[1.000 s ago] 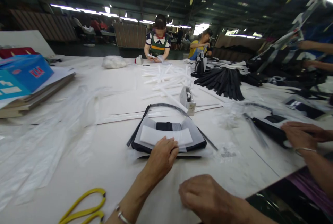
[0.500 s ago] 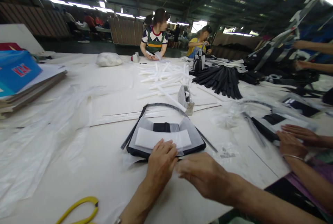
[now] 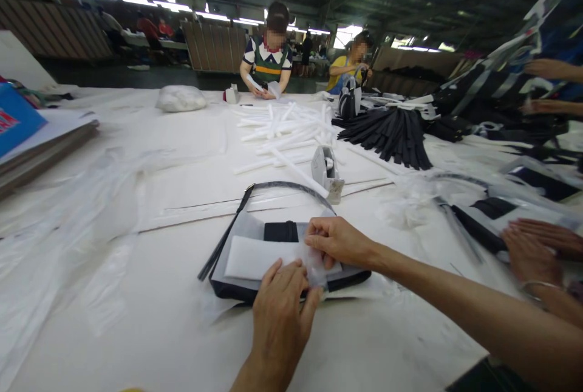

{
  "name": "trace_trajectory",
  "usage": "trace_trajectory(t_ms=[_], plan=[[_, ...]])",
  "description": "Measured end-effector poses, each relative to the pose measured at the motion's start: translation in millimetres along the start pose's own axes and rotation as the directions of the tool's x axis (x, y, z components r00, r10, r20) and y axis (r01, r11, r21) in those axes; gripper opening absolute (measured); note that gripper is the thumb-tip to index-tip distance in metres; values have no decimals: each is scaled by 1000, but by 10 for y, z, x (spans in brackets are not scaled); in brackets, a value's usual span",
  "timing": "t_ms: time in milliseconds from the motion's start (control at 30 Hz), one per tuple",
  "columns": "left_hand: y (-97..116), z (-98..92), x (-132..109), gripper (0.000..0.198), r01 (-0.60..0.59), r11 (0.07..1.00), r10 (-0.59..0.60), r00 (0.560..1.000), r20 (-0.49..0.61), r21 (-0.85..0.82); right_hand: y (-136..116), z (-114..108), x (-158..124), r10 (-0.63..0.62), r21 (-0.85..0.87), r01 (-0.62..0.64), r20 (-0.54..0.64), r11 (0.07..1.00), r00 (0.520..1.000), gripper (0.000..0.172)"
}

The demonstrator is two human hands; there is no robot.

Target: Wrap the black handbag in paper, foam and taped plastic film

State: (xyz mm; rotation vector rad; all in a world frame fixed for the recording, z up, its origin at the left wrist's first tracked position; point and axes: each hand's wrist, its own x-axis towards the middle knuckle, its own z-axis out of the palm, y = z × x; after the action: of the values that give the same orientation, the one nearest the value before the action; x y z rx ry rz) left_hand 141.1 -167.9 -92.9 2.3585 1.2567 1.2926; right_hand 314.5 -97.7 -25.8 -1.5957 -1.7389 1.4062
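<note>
A black handbag [image 3: 228, 290] lies flat on the white table, its handle [image 3: 291, 186] arched away from me. Pale wrapping sheet covers its face, with a black piece [image 3: 279, 232] showing in the middle. Across the lower part lies a strip of white foam [image 3: 248, 258]. My left hand [image 3: 283, 298] rests palm down on the foam's lower edge, fingers stretched out. Above it on the right, my right hand [image 3: 334, 243] is closed in a pinch on clear plastic film [image 3: 315, 267], which stretches down toward my left hand.
A grey tape dispenser [image 3: 325, 170] stands just beyond the handbag. Farther back are white foam strips [image 3: 282, 127] and black straps [image 3: 387, 137]. Plastic sheets [image 3: 82, 228] spread over the left. At right a co-worker's hands [image 3: 537, 252] press on another bag [image 3: 478, 222].
My right hand has moved up and across the handbag, pulling plastic film over the foam. My left hand stays at the lower edge. The view has shifted slightly.
</note>
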Motion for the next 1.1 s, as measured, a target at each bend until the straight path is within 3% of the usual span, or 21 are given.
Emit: trace_trajectory(t_ms=[200,300,367,467,533,600,700,767,967,1033,1100], plan=[[-2,35,-33,6,27,1000,-27,999,-22,3,208,129,-56,-35,12,38,-183,999,983,15],[-4,-24,-7,5,-5,1000,4,1000,26,17,321,185,-160,-249,-117,224,-287,967,925,19],[-12,-60,23,17,-28,999,26,998,57,45,375,190,-244,-481,-284,403,-311,870,820,18],[-34,-74,53,23,-42,996,36,997,70,79,367,166,-380,-769,-458,633,-212,623,603,11],[-53,-54,48,16,-42,996,36,996,77,77,308,168,-489,-872,-509,731,-88,455,482,14],[-67,-22,27,12,-33,998,27,995,93,58,249,208,-623,-901,-555,766,66,325,430,16],[-69,4,-8,14,19,1000,-21,995,97,22,225,312,-841,-867,-603,774,263,195,423,16],[-60,-19,-15,14,38,999,-38,993,113,3,238,362,-961,-855,-611,775,307,158,417,14],[-39,-195,59,20,-14,999,23,974,227,-40,216,412,-1121,-825,-645,728,267,231,498,12],[-34,-193,79,22,-9,999,17,975,222,-39,254,496,-1132,-822,-577,758,244,304,515,20],[-24,-139,84,16,17,1000,-13,984,179,-23,324,602,-1135,-838,-463,808,216,364,501,33]])
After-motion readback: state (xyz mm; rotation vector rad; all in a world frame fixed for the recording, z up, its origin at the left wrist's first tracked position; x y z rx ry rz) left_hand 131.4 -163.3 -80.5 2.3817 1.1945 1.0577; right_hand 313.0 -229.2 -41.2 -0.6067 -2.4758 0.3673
